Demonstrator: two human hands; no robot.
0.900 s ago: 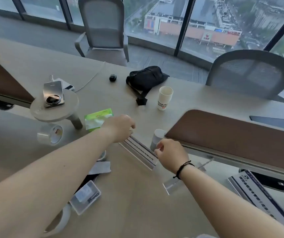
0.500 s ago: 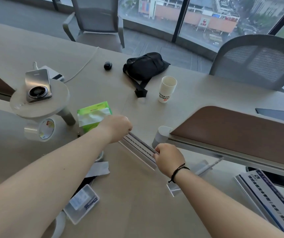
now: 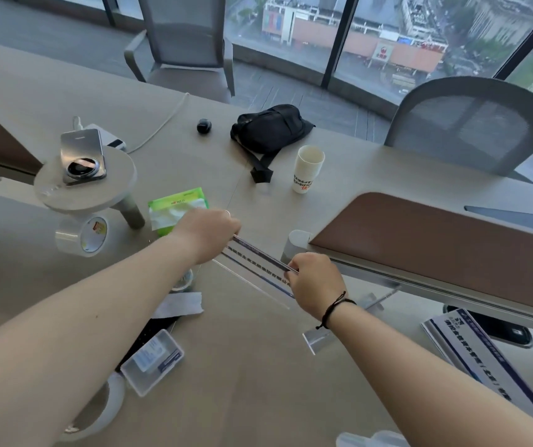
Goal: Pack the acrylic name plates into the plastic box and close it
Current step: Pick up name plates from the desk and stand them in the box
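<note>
Fingers point(image 3: 231, 225) of left hand point(image 3: 208, 235) pinched on far end of acrylic name plate point(image 3: 258, 259); right hand point(image 3: 312, 282) gripping near end, plate lifted edge-up over desk point(image 3: 258, 382). Step in hand: gathering, not yet packing. Next: carry across to plastic box, probably the clear corner at bottom edge point(image 3: 371, 439), too cropped to confirm. More plates point(image 3: 484, 359) lying at right. Brown divider point(image 3: 436, 250) close beside right hand; paper cup point(image 3: 307, 169), black bag point(image 3: 268, 127), tape roll point(image 3: 81, 235) well clear.
</note>
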